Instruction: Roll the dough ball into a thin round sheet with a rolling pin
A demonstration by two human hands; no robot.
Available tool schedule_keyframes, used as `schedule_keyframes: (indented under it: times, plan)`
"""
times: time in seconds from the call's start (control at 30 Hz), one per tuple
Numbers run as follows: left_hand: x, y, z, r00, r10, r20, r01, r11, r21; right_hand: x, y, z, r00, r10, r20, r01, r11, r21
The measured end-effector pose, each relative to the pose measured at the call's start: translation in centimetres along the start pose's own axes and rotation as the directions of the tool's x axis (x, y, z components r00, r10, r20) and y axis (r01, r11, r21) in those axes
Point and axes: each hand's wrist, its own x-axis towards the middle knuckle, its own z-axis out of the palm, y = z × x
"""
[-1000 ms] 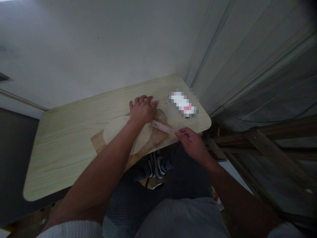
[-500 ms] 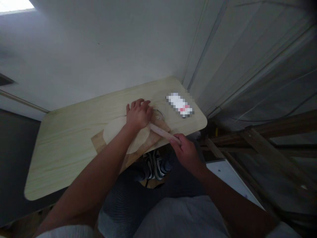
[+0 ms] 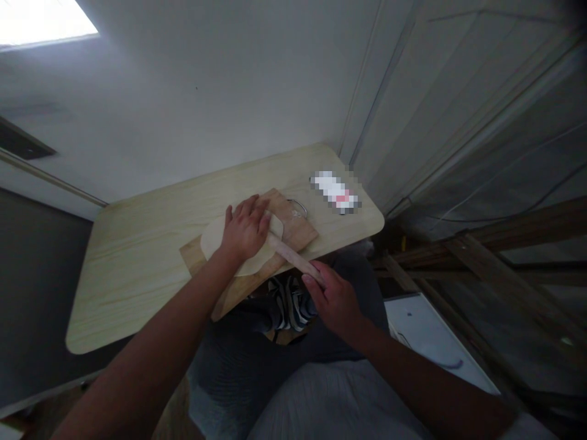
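Note:
A flat, pale sheet of rolled dough lies on a wooden cutting board. Across the dough's right side runs a wooden rolling pin, slanting down toward my body. My right hand is wrapped around its near end, beyond the board's edge. Over the dough, my left hand lies palm down with its fingers stretched out, at the pin's far end. That end is partly hidden beneath the hand, as is the middle of the dough.
The board has a metal handle at its far right corner. It rests on a light wood-patterned table against a white wall. A phone-like object, pixelated, lies near the right edge. Wooden beams stand at the right.
My left hand has drawn back and left over the dough, away from the board's handle. The rolling pin and my right hand have shifted the same way. The camera view has also moved slightly.

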Motion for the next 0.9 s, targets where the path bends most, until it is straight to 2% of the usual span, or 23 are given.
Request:
schedule_keyframes:
  times: [0.27,0.6,0.9]
  plan:
    - [1.1,1.2,-0.4,1.0,-0.008,0.027,0.008,1.0,0.011,1.0,0.2,-1.1,0.994,0.077,0.084,-0.067,0.99,-0.122]
    - [2.5,2.0,-0.1,0.999,0.013,0.039,-0.012,1.0,-0.007,2.5,1.4,-2.5,0.978,0.168,0.121,-0.128,0.95,-0.286]
    - [4.1,2.6,0.0,0.997,0.007,0.076,-0.006,1.0,-0.004,3.9,2.0,-3.8,0.955,0.237,0.178,-0.183,0.944,-0.275]
